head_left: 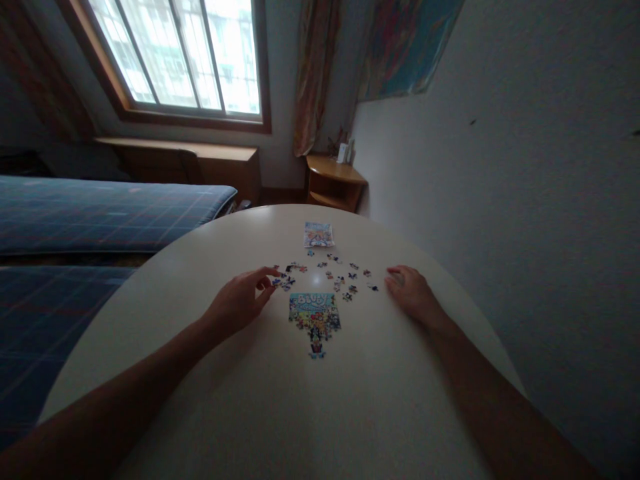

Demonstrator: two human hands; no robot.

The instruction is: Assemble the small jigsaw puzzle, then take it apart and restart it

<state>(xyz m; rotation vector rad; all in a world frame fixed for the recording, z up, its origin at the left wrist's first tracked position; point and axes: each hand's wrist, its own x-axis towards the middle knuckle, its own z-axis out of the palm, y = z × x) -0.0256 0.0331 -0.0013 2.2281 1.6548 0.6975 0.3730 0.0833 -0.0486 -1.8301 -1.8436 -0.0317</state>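
White is the desk [390, 400] under two arms [150, 363] reaching forward. The left hand [240, 298] bends, thumb and finger a little apart, close by some puzzle pieces [289, 283]. The right hand [413, 293] curls near another piece [373, 288]; I can't tell if its fingers meet. Between the hands' fingers, on the near side, lies the joined puzzle [315, 310].

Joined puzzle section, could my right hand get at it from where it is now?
Probably yes. Your right hand is off to its right, and bare tabletop leaves a way in along the near side. The closest loose pieces lie farther back, and your left hand is on the opposite side.
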